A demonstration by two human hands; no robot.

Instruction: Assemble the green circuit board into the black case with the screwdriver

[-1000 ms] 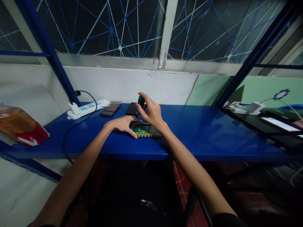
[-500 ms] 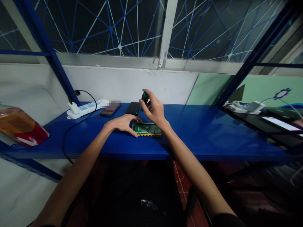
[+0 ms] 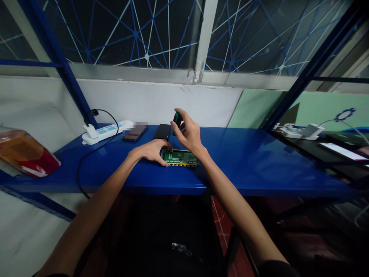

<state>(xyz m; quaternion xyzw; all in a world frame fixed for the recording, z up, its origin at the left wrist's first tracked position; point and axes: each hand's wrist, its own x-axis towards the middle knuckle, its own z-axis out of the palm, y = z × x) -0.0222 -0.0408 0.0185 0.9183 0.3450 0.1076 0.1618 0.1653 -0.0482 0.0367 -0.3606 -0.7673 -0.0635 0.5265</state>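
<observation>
A green circuit board [image 3: 181, 157] with a row of yellow connectors along its near edge lies on the blue table [image 3: 245, 165]. My left hand [image 3: 152, 150] grips the board's left end, thumb at the near corner and fingers at the far side. Above the board, my right hand [image 3: 188, 132] holds a screwdriver [image 3: 177, 119] by its dark green handle, between thumb and fingers. The screwdriver stands nearly upright, its thin shaft pointing down at the board's far left part. I cannot make out what the tip touches.
Behind the board lies a flat black box [image 3: 162, 131]. Further left are a dark phone [image 3: 135, 133] and a white power strip [image 3: 106, 131] with a black cable [image 3: 98, 148]. A red and orange package [image 3: 27, 152] is at far left, a lit phone [image 3: 343, 151] at far right.
Both hands keep their hold on the board and the screwdriver. The whole view has shifted very slightly; otherwise little differs.
</observation>
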